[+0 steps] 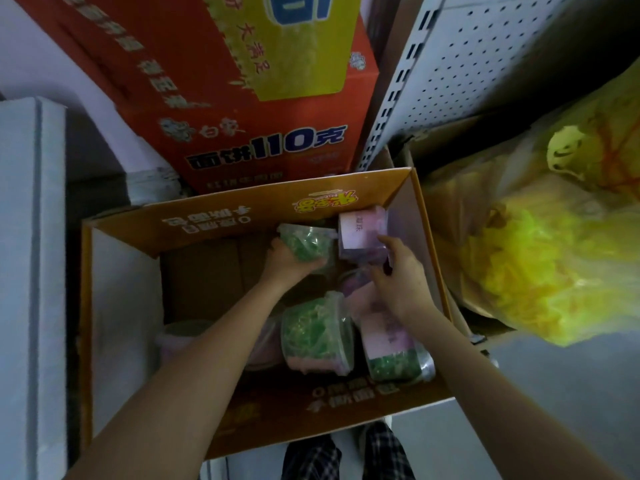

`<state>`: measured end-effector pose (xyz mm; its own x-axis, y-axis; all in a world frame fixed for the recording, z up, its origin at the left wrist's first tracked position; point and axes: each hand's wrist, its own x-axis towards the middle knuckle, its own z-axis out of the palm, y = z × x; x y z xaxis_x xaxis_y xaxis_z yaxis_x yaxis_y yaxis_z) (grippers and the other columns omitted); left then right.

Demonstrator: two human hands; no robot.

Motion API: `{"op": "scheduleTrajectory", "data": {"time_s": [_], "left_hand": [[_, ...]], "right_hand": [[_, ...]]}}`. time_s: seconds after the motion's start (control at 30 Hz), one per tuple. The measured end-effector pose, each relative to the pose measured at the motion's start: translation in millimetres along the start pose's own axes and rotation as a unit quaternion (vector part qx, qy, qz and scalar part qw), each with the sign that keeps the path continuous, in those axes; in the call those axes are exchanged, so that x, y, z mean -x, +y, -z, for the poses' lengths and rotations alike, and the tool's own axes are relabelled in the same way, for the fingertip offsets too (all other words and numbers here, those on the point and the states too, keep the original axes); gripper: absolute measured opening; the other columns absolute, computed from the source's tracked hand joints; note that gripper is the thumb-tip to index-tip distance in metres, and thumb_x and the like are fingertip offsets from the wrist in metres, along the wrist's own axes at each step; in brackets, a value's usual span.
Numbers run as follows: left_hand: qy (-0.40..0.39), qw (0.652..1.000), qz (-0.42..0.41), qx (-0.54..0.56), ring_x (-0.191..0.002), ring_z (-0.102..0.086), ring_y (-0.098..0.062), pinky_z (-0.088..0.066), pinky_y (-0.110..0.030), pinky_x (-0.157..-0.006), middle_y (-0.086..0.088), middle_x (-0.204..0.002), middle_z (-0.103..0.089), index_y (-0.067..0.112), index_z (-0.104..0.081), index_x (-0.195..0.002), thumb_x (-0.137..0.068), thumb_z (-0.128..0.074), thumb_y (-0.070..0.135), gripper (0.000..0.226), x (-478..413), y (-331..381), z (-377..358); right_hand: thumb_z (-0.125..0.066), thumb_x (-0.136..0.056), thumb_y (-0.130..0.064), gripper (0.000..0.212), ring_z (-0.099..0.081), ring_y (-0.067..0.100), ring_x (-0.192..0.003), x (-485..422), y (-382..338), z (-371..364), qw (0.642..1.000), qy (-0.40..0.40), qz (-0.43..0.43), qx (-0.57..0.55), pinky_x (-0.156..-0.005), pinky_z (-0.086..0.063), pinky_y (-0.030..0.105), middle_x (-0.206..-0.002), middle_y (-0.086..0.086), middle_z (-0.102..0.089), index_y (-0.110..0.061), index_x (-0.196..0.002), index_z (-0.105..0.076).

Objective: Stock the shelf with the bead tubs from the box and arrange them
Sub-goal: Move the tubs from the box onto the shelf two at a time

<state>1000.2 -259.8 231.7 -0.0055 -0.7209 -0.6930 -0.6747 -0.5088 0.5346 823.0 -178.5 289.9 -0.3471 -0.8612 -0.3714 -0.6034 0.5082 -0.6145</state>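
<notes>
An open orange cardboard box (221,216) sits on the floor below me with several clear bead tubs inside. My left hand (289,259) grips a tub of green beads (308,242) near the box's far wall. My right hand (398,271) holds a purple-bead tub with a white label (362,233) at the box's far right corner, fingers curled on its side. Closer to me lie a green-bead tub on its side (317,332) and a labelled green-bead tub (394,351). More purple tubs (356,278) lie partly hidden under my arms.
A red and yellow carton (242,98) stands behind the box. A grey perforated shelf upright (450,71) rises at the right, with a yellow plastic bag (554,254) beside it. A white panel (31,254) flanks the left. My checked trouser legs (346,452) are at the bottom.
</notes>
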Motion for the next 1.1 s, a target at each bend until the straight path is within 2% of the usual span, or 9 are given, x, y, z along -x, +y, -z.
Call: {"op": "scheduleTrajectory", "data": {"time_s": [0.03, 0.13, 0.27, 0.43, 0.6, 0.73, 0.87, 0.97, 1.1], "left_hand": [[0.011, 1.000, 0.005, 0.017, -0.124, -0.048, -0.027, -0.044, -0.038, -0.100, -0.012, -0.131, -0.050, 0.002, -0.034, -0.131, -0.045, -0.087, 0.052, 0.113, -5, 0, -5], [0.043, 0.999, 0.012, 0.029, -0.125, -0.048, -0.028, -0.043, -0.033, -0.099, -0.013, -0.132, -0.049, 0.002, -0.034, -0.130, -0.055, -0.088, 0.039, 0.100, -9, 2, -12], [0.074, 0.995, -0.027, -0.060, -0.125, -0.043, -0.031, -0.038, -0.033, -0.098, -0.018, -0.131, -0.047, 0.000, -0.039, -0.131, -0.066, -0.082, 0.037, 0.086, -1, 2, -8], [0.103, 0.995, -0.016, 0.006, -0.124, -0.044, -0.027, -0.037, -0.029, -0.089, -0.012, -0.132, -0.045, 0.006, -0.036, -0.134, -0.066, -0.083, 0.031, 0.086, 19, -5, 21], [0.120, 0.989, -0.042, 0.072, -0.116, -0.052, -0.021, -0.041, -0.028, -0.087, -0.005, -0.126, -0.052, 0.014, -0.043, -0.127, -0.067, -0.082, 0.026, 0.072, 40, -16, 55], [0.120, 0.986, -0.038, 0.111, -0.109, -0.055, -0.017, -0.045, -0.032, -0.087, -0.001, -0.122, -0.055, 0.019, -0.043, -0.125, -0.065, -0.082, 0.027, 0.072, 42, -33, 71], [0.117, 0.984, -0.016, 0.134, -0.109, -0.054, -0.015, -0.047, -0.034, -0.087, 0.002, -0.121, -0.054, 0.018, -0.039, -0.130, -0.062, -0.083, 0.034, 0.082, 45, -46, 77], [0.117, 0.982, -0.010, 0.148, -0.108, -0.052, -0.013, -0.044, -0.030, -0.084, 0.005, -0.121, -0.051, 0.018, -0.036, -0.134, -0.065, -0.082, 0.033, 0.084, 49, -49, 79], [0.119, 0.978, -0.010, 0.171, -0.106, -0.050, -0.011, -0.042, -0.028, -0.082, 0.006, -0.118, -0.049, 0.018, -0.035, -0.135, -0.065, -0.082, 0.030, 0.084, 53, -53, 82]], "right_hand": [[-0.060, -0.087, -0.008, 0.049, -0.050, 0.024, -0.123, -1, 3, 1, 1.000, 0.001, 0.000, -0.002, -0.099, -0.041, 0.036, -0.130, 0.007, -0.056, -0.013, -0.135, -0.047], [-0.058, -0.087, -0.004, 0.048, -0.050, 0.022, -0.123, -5, 7, 4, 1.000, 0.004, -0.001, -0.010, -0.098, -0.040, 0.031, -0.130, 0.006, -0.056, -0.013, -0.133, -0.048], [-0.058, -0.087, -0.004, 0.047, -0.049, 0.023, -0.124, -9, 5, 2, 1.000, 0.002, -0.005, -0.012, -0.097, -0.038, 0.027, -0.132, 0.008, -0.055, -0.011, -0.133, -0.048], [-0.061, -0.088, -0.009, 0.050, -0.050, 0.026, -0.121, -16, -6, -5, 0.999, 0.009, -0.044, -0.008, -0.095, -0.042, 0.033, -0.133, 0.009, -0.051, -0.012, -0.135, -0.045], [-0.064, -0.082, -0.012, 0.069, -0.035, 0.036, -0.128, -38, -20, -19, 0.995, 0.011, -0.029, 0.094, -0.102, -0.035, 0.046, -0.140, 0.014, -0.036, -0.014, -0.142, -0.031], [-0.069, -0.080, -0.021, 0.074, -0.027, 0.038, -0.134, -52, -20, -21, 0.955, -0.060, 0.019, 0.289, -0.109, -0.029, 0.049, -0.150, 0.015, -0.020, -0.018, -0.142, -0.027], [-0.076, -0.074, -0.030, 0.087, -0.018, 0.035, -0.139, -62, -19, -18, 0.912, -0.093, 0.079, 0.392, -0.112, -0.021, 0.052, -0.151, 0.012, -0.018, -0.020, -0.143, -0.024], [-0.078, -0.072, -0.027, 0.092, -0.019, 0.032, -0.139, -73, -22, -26, 0.871, -0.128, 0.148, 0.451, -0.113, -0.015, 0.054, -0.145, 0.009, -0.028, -0.018, -0.144, -0.022], [-0.075, -0.072, -0.040, 0.085, -0.033, 0.033, -0.130, -82, -22, -41, 0.848, -0.116, 0.174, 0.488, -0.110, -0.019, 0.054, -0.136, 0.010, -0.039, -0.018, -0.141, -0.028]]}}
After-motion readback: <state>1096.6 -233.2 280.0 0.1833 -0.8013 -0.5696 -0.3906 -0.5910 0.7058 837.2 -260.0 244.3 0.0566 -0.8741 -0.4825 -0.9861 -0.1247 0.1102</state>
